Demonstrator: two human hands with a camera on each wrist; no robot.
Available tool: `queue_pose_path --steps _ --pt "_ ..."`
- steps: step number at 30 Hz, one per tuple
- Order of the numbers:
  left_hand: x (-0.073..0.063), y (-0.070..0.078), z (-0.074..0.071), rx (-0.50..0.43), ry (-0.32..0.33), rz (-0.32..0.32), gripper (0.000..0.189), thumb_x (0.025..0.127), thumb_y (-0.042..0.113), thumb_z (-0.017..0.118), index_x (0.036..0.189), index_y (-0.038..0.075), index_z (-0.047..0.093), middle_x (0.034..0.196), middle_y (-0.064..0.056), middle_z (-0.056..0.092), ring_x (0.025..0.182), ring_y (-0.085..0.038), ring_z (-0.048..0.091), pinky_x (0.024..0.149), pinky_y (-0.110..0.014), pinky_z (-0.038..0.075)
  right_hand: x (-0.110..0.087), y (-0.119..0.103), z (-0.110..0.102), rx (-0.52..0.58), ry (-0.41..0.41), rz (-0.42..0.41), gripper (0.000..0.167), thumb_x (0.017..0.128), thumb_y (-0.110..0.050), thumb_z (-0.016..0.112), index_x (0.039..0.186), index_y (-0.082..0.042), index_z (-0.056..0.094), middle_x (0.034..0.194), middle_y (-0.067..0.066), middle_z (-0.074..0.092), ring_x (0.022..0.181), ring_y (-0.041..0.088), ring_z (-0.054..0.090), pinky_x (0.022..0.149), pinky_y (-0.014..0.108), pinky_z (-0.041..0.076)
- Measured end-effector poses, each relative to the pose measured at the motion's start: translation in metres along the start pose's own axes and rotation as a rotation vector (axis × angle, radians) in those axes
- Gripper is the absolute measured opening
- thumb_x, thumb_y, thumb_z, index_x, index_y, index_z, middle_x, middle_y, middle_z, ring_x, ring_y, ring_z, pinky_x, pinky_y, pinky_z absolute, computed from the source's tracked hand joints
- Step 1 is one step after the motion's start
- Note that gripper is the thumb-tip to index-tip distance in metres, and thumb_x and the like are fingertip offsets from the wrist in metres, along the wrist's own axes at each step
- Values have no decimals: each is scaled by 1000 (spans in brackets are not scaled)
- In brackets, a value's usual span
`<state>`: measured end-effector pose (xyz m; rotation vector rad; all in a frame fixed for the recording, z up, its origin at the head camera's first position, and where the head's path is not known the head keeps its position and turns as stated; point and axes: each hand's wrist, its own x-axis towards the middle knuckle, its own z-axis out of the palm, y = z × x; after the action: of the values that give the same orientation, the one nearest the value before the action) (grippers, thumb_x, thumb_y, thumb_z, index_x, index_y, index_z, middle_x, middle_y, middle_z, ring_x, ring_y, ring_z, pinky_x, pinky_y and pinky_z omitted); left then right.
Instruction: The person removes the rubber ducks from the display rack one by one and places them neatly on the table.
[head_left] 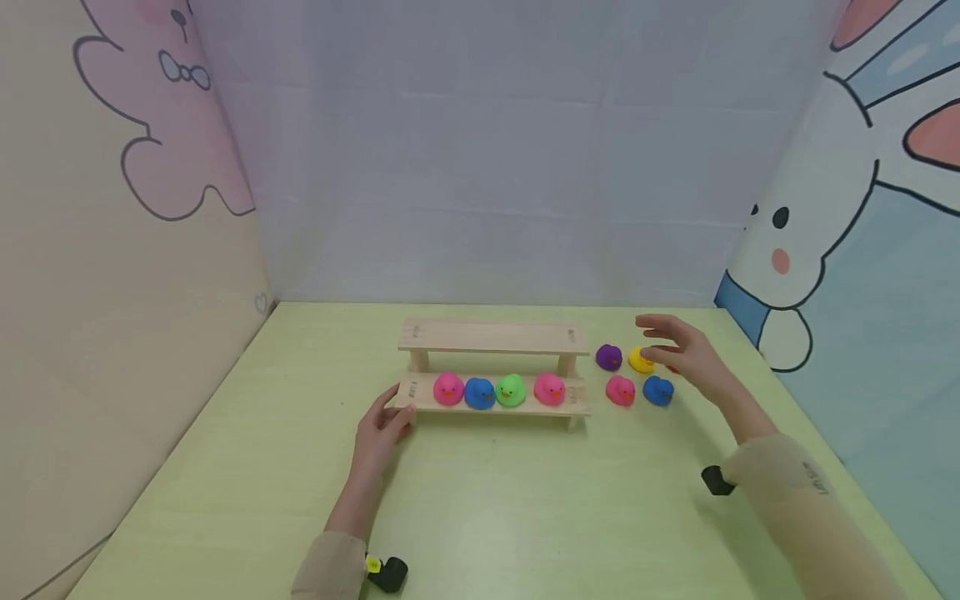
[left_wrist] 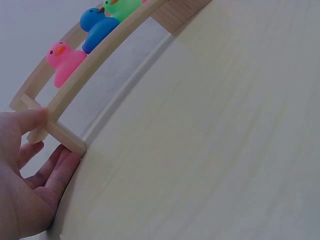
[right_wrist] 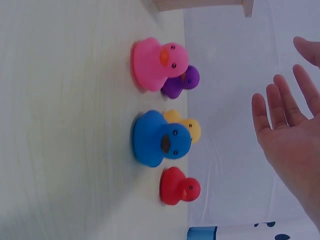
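A two-tier wooden rack (head_left: 492,336) stands on the table. On its lower step sit a pink duck (head_left: 448,389), a blue duck (head_left: 480,393), a green duck (head_left: 511,390) and a second pink duck (head_left: 550,389), a gap before the last. My left hand (head_left: 381,431) grips the rack's left end, thumb (left_wrist: 33,120) at the step's edge and fingers by the leg. Over the loose ducks at the right, my right hand (head_left: 693,360) is raised with nothing in it. Below it are a yellow duck (head_left: 640,359) and a red duck (right_wrist: 179,186), partly hidden in the head view.
Right of the rack also lie a purple duck (head_left: 609,357), a pink duck (head_left: 620,390) and a blue duck (head_left: 658,391). The pale table (head_left: 495,508) meets a plain cloth backdrop (head_left: 480,167). Side walls carry cartoon drawings.
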<state>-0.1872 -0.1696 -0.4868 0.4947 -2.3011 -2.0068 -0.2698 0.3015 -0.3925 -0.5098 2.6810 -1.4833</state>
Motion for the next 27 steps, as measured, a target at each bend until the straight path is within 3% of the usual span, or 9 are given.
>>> queue_pose_path --steps 5,12,16,20,27 --pt "0 -1 -1 5 3 4 55 96 24 65 147 25 47 109 -7 63 90 -9 62 80 -16 57 5 -17 19 73 47 -106 52 98 -17 62 145 -4 43 146 21 45 115 -8 49 92 3 44" --pt "-1 1 0 -9 3 7 54 95 24 66 147 24 48 108 -6 63 91 -10 62 81 -17 57 5 -35 43 135 78 -195 53 95 -10 65 144 -4 45 147 22 46 119 -5 52 95 7 47" --pt "-3 3 1 -13 2 6 56 95 24 67 148 22 47 109 -7 64 92 -11 62 82 -18 57 2 -43 56 141 65 -209 57 94 -10 66 146 -7 45 150 19 44 125 6 52 96 11 48" --pt "-2 3 1 -15 1 3 56 95 24 66 147 24 47 111 -7 63 92 -10 62 81 -17 57 1 -47 66 150 32 -214 57 93 -11 68 146 -11 46 150 15 45 126 9 52 98 11 48" --pt "-1 0 1 -12 5 5 53 95 24 66 145 26 49 110 -8 63 92 -10 62 82 -18 57 -3 -49 86 144 18 -258 55 91 -5 69 143 -12 51 147 13 51 125 12 53 101 23 50"
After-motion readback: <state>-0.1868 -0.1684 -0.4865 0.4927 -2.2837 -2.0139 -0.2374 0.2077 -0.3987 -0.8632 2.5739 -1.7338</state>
